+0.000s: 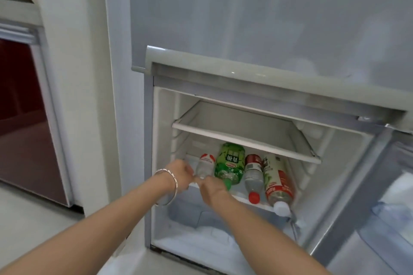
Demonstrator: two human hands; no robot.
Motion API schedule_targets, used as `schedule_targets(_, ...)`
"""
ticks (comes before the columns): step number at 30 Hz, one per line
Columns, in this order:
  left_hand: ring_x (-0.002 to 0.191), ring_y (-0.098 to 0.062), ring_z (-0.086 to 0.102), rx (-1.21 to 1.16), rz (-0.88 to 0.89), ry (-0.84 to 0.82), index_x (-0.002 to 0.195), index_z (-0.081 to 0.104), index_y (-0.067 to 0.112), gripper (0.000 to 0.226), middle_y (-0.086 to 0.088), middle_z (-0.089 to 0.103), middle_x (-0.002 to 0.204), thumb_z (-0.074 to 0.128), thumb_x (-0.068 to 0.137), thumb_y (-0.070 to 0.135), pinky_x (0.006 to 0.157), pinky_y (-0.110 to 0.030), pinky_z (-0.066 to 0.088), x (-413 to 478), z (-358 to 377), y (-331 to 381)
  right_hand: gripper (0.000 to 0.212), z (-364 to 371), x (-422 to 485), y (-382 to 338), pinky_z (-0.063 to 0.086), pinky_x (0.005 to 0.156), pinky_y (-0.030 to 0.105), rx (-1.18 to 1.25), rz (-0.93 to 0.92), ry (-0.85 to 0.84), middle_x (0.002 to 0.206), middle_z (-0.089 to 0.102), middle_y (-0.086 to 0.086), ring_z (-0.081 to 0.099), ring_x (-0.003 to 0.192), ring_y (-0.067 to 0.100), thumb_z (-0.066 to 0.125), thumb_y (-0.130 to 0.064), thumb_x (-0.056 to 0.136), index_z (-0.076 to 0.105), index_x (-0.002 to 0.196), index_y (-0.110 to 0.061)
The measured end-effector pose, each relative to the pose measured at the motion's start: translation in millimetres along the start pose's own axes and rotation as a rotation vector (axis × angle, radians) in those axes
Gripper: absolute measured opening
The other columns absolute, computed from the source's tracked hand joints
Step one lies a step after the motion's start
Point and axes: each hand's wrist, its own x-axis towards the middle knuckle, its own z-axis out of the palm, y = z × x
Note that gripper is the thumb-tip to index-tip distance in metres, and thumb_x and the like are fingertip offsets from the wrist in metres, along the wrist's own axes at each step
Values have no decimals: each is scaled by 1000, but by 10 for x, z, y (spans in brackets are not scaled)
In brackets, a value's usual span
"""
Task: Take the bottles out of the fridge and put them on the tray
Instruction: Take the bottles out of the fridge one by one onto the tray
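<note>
Several bottles lie side by side on the lower shelf [257,202] of the open fridge, caps toward me. From left to right they are a clear water bottle [204,166] with a red and white label, a green bottle [230,163], a clear bottle with a red cap [253,176], and a white-capped bottle with a red label [278,185]. My left hand [181,174], with a silver bracelet on its wrist, closes on the neck end of the clear water bottle. My right hand [212,187] meets it there with curled fingers and hides the cap. No tray is in view.
An upper fridge shelf [243,138] with nothing on it sits just above the bottles. The fridge door [391,196] stands open at the right. A frosted drawer [201,219] lies below the bottle shelf. A dark red cabinet door [24,118] is at the left.
</note>
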Motion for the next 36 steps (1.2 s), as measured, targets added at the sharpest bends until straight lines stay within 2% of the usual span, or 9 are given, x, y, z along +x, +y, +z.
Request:
schedule_targets(6, 84, -27, 64, 3, 14, 12, 97, 68, 4, 27, -11, 61, 80, 44, 85, 1, 72, -31, 50, -80, -88, -8, 61, -7, -143, -95, 50, 85, 45, 10, -60, 198, 122, 55, 24, 61, 106, 40, 49, 6, 88, 32, 145, -11)
schedule_targets(10, 78, -28, 60, 77, 55, 53, 92, 64, 12, 21, -7, 60, 72, 45, 85, 6, 62, -25, 45, -114, -98, 82, 78, -273, -301, -29, 43, 65, 42, -20, -154, 378, 108, 59, 22, 64, 93, 39, 44, 7, 87, 15, 154, -20)
schedule_targets(12, 90, -32, 66, 171, 90, 98, 102, 62, 10, 24, -12, 68, 89, 47, 85, 4, 60, -25, 43, -99, -103, 144, 79, -414, -414, 7, 37, 61, 39, -7, -171, 428, 104, 61, 21, 65, 89, 39, 44, 3, 88, 9, 154, -22)
schedule_targets(16, 111, -30, 61, 266, 73, 124, 129, 45, 8, 52, -14, 60, 122, 62, 80, 8, 94, -35, 51, -192, -213, 323, 37, -724, -739, 119, 36, 60, 38, 17, -196, 473, 105, 65, 18, 66, 90, 38, 47, -21, 97, 33, 131, -11)
schedule_targets(19, 114, -25, 60, 406, 53, 7, 140, 36, 13, 79, -7, 56, 130, 72, 71, 16, 98, -33, 50, -288, -328, 480, 40, -1006, -1030, 188, 41, 63, 38, 79, -181, 486, 103, 68, 19, 65, 88, 40, 44, -32, 99, 37, 129, -8)
schedule_targets(21, 104, -23, 64, 446, 94, -60, 138, 41, 17, 88, -2, 61, 122, 81, 60, 23, 90, -32, 55, -435, -406, 628, 42, -1232, -1261, 200, 44, 64, 39, 132, -149, 542, 100, 69, 17, 65, 86, 39, 45, -37, 98, 40, 127, -8)
schedule_targets(24, 68, -9, 59, 467, 244, -136, 99, 62, 18, 34, 9, 62, 79, 76, 69, 23, 55, -15, 50, -730, -499, 881, 41, -1581, -1560, 197, 40, 62, 37, 172, -137, 675, 95, 71, 13, 66, 83, 38, 45, -44, 95, 46, 118, -10)
schedule_targets(26, 64, -6, 53, 456, 343, -169, 79, 59, 24, 16, 10, 56, 71, 73, 74, 26, 52, -13, 46, -938, -568, 1046, 43, -1816, -1728, 253, 41, 64, 37, 160, -122, 770, 91, 72, 10, 66, 81, 36, 46, -49, 93, 51, 112, -11)
schedule_targets(36, 73, -14, 70, -123, 621, -178, 110, 53, 15, 60, -3, 71, 94, 86, 61, 27, 57, -23, 56, -1751, -1039, 2028, 33, -2741, -2547, 817, 42, 57, 25, 515, -83, 1216, 64, 54, -8, 50, 56, 9, 56, -40, 91, 54, 115, -17)
